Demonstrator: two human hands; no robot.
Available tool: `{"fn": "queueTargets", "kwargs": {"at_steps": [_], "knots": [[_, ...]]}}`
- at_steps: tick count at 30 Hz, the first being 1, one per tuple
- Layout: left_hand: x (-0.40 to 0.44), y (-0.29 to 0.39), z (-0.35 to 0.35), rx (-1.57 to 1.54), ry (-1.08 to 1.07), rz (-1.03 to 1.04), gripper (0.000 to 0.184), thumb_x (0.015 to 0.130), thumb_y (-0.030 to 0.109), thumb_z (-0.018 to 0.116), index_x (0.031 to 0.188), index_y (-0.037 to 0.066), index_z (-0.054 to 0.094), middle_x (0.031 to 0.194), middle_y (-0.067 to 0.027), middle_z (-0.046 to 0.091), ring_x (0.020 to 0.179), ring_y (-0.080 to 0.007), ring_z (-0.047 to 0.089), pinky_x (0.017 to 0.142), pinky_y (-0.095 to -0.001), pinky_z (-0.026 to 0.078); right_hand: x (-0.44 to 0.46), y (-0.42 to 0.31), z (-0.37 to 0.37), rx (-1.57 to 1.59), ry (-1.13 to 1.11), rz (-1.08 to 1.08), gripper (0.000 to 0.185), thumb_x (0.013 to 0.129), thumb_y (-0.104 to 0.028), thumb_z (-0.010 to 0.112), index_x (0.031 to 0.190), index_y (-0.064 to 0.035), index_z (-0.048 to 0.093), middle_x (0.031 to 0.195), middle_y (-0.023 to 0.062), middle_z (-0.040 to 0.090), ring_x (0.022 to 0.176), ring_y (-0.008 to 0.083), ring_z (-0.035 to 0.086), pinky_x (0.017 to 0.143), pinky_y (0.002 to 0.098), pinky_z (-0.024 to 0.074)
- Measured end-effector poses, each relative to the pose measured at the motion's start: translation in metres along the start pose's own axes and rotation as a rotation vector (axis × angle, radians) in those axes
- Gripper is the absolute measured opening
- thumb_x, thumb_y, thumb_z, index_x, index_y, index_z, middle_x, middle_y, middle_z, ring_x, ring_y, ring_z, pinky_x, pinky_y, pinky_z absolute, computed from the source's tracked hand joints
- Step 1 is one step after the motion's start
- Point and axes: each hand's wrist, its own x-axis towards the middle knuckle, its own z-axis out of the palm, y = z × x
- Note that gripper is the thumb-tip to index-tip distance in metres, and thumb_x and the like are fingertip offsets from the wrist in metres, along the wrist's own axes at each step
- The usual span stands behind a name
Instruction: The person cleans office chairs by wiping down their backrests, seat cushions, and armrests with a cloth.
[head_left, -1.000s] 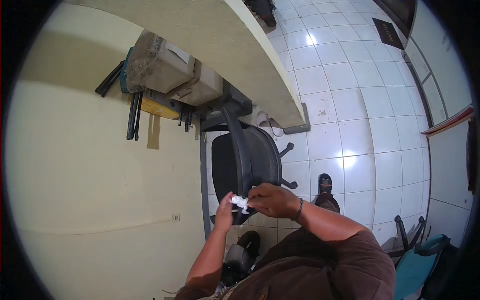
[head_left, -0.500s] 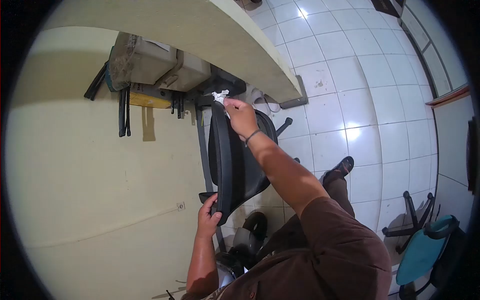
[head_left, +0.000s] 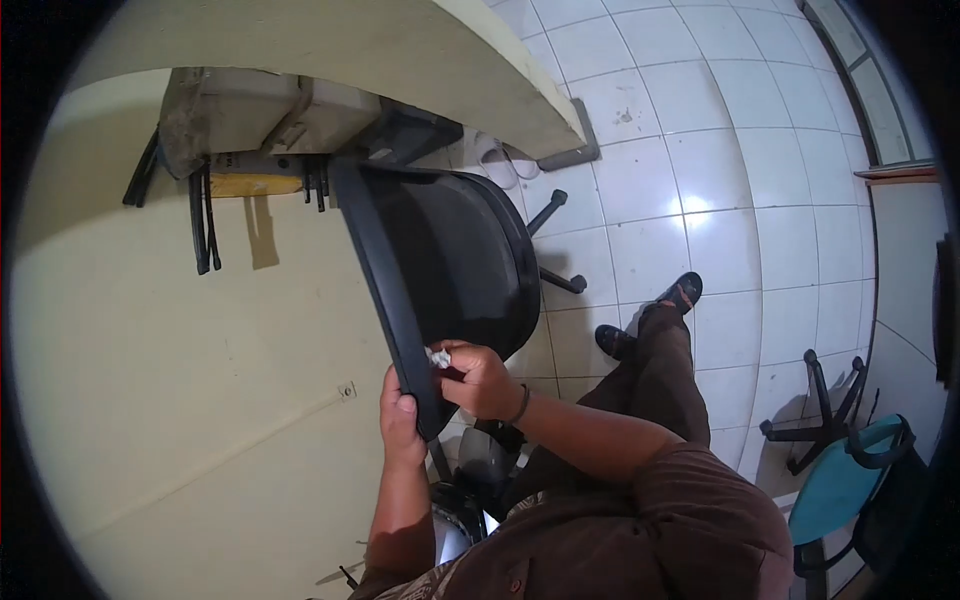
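Observation:
A black office chair point(head_left: 450, 250) stands close against the pale wall, its backrest edge running towards me. My left hand point(head_left: 402, 425) is closed round the near end of that edge, thumb on top. Beside it, on the inner face of the backrest, my right hand point(head_left: 480, 382) pinches a crumpled white tissue point(head_left: 438, 358). The tissue touches or nearly touches the black surface; my fingers partly cover it.
Grey boxes point(head_left: 250, 110), a yellow item point(head_left: 255, 185) and black antennas stand by the wall. A pale partition point(head_left: 480, 60) juts out overhead. Slippers point(head_left: 495, 160) lie on the tiled floor point(head_left: 650, 190). A teal chair point(head_left: 840, 470) is at the right.
My right hand has come from the far end of the backrest edge to the near end with the tissue. The backrest has turned, showing more of its inner face. My left hand still grips it.

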Motion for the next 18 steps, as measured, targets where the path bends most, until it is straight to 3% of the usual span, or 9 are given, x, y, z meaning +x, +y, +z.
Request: {"fn": "queueTargets", "kwargs": {"at_steps": [2, 8, 13, 14, 15, 17, 18], "knots": [[0.008, 0.001, 0.004, -0.044, 0.03, -0.038, 0.077, 0.084, 0.057, 0.059, 0.131, -0.002, 0.044, 0.114, -0.0089, 0.056, 0.104, -0.017, 0.055, 0.093, -0.0292, 0.042, -0.001, 0.002, -0.008, 0.076, -0.062, 0.144, 0.011, 0.079, -0.006, 0.062, 0.087, 0.001, 0.061, 0.083, 0.0154, 0.061, 0.073, 0.0279, 0.062, 0.066, 0.0337, 0.0494], [0.029, 0.005, 0.021, -0.12, 0.122, -0.068, 0.08, 0.086, 0.055, 0.055, 0.138, -0.002, 0.037, 0.125, -0.0123, 0.052, 0.115, -0.0226, 0.052, 0.1, -0.0336, 0.039, -0.004, 0.052, -0.048, -0.332, -0.19, 0.284, 0.018, 0.072, -0.009, 0.064, 0.085, -0.0019, 0.055, 0.083, 0.0165, 0.057, 0.073, 0.0332, 0.059, 0.065, 0.039, 0.0475], [0.04, 0.016, 0.033, -0.07, 0.128, -0.046, 0.08, 0.088, 0.055, 0.052, 0.141, -0.002, 0.033, 0.133, -0.0148, 0.047, 0.123, -0.0265, 0.047, 0.105, -0.037, 0.035, -0.001, 0.148, -0.089, -0.552, -0.065, 0.405, 0.024, 0.075, -0.012, 0.064, 0.095, -0.002, 0.055, 0.095, 0.0217, 0.059, 0.088, 0.0413, 0.058, 0.078, 0.0458, 0.0481], [0.041, 0.015, 0.035, -0.068, 0.162, -0.043, 0.078, 0.089, 0.057, 0.047, 0.139, -0.001, 0.037, 0.133, -0.0175, 0.049, 0.123, -0.0296, 0.048, 0.105, -0.0415, 0.034, 0.009, 0.152, -0.096, -0.584, -0.045, 0.435, 0.025, 0.076, -0.013, 0.064, 0.097, -0.002, 0.055, 0.096, 0.0224, 0.059, 0.089, 0.0424, 0.058, 0.08, 0.0467, 0.0479], [0.042, 0.015, 0.037, -0.065, 0.195, -0.043, 0.077, 0.089, 0.06, 0.042, 0.137, -0.001, 0.041, 0.133, -0.0201, 0.05, 0.122, -0.0328, 0.049, 0.104, -0.046, 0.033, 0.018, 0.158, -0.101, -0.62, 0.065, 0.419, 0.028, 0.077, -0.012, 0.063, 0.101, -0.0014, 0.054, 0.097, 0.0235, 0.059, 0.091, 0.0426, 0.058, 0.081, 0.0472, 0.0477], [0.045, 0.02, 0.041, -0.065, 0.207, -0.06, 0.077, 0.089, 0.061, 0.042, 0.137, -0.001, 0.042, 0.133, -0.0195, 0.05, 0.122, -0.0325, 0.049, 0.105, -0.0457, 0.033, 0.028, 0.161, -0.094, -0.653, 0.287, 0.255, 0.031, 0.079, -0.008, 0.059, 0.108, 0.0005, 0.051, 0.097, 0.0245, 0.059, 0.089, 0.0425, 0.059, 0.08, 0.0475, 0.0479], [0.047, 0.021, 0.042, -0.07, 0.221, -0.072, 0.077, 0.089, 0.061, 0.042, 0.136, 0.0, 0.042, 0.133, -0.0189, 0.05, 0.123, -0.0321, 0.048, 0.105, -0.0454, 0.033, 0.029, 0.159, -0.087, -0.649, 0.292, 0.26, 0.031, 0.079, -0.008, 0.059, 0.108, 0.0005, 0.051, 0.097, 0.0245, 0.059, 0.089, 0.0425, 0.059, 0.08, 0.0475, 0.0479]]}}
